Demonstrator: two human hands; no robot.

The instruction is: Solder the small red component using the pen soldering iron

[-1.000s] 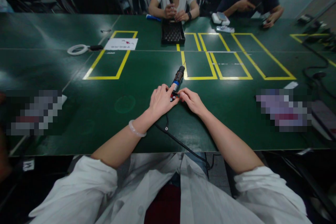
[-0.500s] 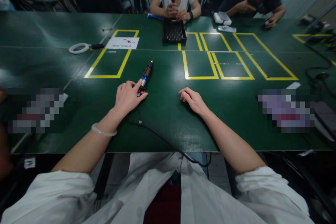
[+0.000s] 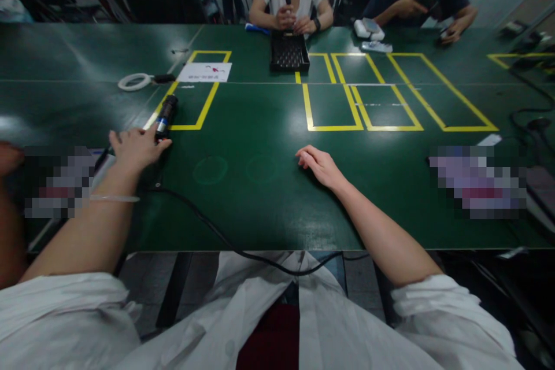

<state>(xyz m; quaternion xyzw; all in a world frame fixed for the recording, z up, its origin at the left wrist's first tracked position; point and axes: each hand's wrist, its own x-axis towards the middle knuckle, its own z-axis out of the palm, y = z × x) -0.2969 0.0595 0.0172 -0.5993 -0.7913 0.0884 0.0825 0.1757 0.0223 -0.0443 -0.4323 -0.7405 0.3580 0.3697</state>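
Observation:
My left hand reaches out over the left side of the green table, its thumb and index finger around the rear of a dark electric screwdriver with a blue band. The tool points away from me and overlaps the left yellow tape frame. Its grip end is partly hidden by my fingers. A black cable trails back from there over the table edge. My right hand rests on the tabletop near the middle, loosely curled, with nothing visible in it.
Across the table a person holds a red-and-black tool over a black tray. A white sheet and a white ring-shaped thing lie at the far left. Blurred items sit at both sides. Another person's hand is at the left edge.
My left hand has moved left, carrying the electric screwdriver from the middle to the left tape frame. The cable has shifted left with it. My right hand stays in place.

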